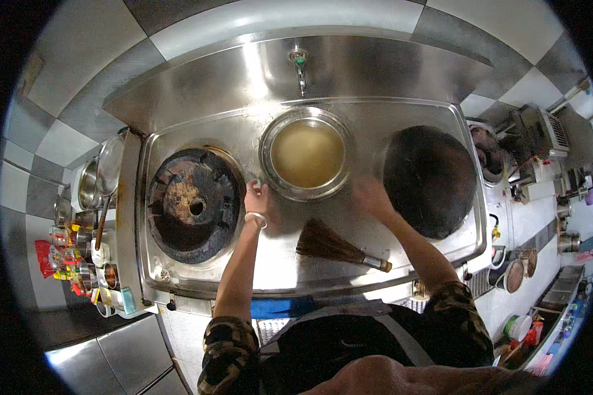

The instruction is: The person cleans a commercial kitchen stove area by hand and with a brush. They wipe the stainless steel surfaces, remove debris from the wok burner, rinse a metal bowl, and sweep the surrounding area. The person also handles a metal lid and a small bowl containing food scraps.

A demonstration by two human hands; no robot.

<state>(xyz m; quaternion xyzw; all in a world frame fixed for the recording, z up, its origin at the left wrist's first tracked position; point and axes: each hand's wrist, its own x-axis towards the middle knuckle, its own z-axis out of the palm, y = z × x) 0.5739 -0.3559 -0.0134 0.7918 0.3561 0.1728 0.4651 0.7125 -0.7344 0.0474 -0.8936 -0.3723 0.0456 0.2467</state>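
Note:
A round metal pot (352,148) of cloudy yellowish liquid (308,154) sits in the middle of the stainless steel stove top (281,256). My left hand (256,198), a pale bangle on its wrist, is at the pot's lower left, fingers partly curled; whether it pinches something small is unclear. Blurred, my right hand (370,196) hovers between the pot and a large black wok (429,181) at the right. Nearer to me lies a wok brush (333,242) with brown bristles and a bound handle. An uncovered wok burner (196,205) is left of my left hand.
A faucet (300,74) comes out of the steel backsplash (365,69) behind the pot. Left of the stove stand seasoning containers (81,266), a strainer (111,163) and a wooden-handled ladle (102,224). Buckets (513,275) stand on the floor at the right.

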